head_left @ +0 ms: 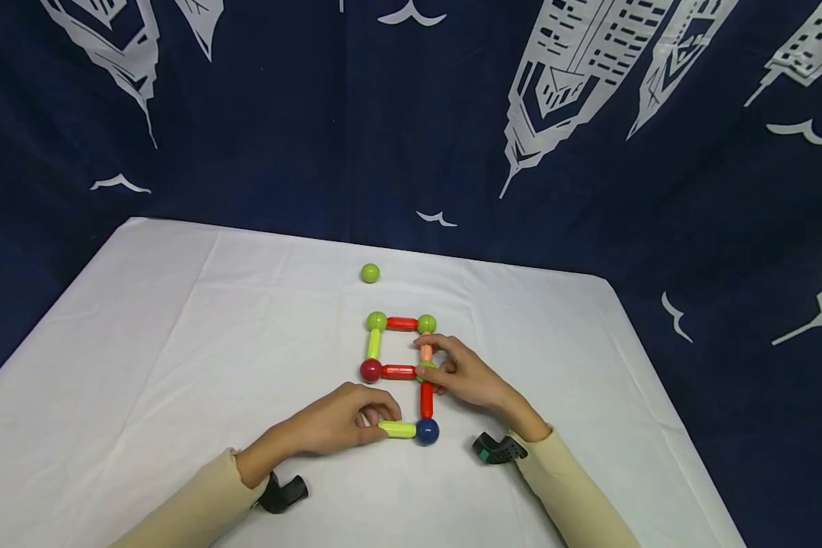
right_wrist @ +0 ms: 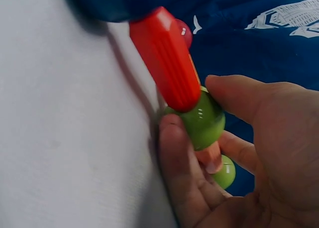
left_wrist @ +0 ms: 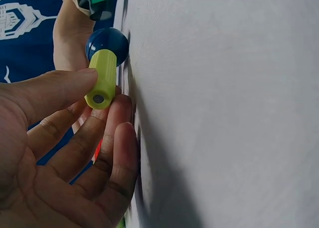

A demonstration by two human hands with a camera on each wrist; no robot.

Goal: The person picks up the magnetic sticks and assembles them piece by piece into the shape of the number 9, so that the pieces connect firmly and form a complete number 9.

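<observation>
My left hand pinches a yellow-green magnetic rod between thumb and fingers. The rod's far end meets a blue ball; its near end is bare in the left wrist view. From the blue ball a red rod runs to a green ball, which my right hand grips between thumb and fingers. Beyond it stretches an orange rod, partly covered by fingers. This side closes a square with a red ball, two green balls, two red rods and another yellow-green rod.
A loose green ball lies beyond the square, near the back of the white-covered table. Dark blue patterned cloth hangs behind. Black wrist devices sit at both sleeves.
</observation>
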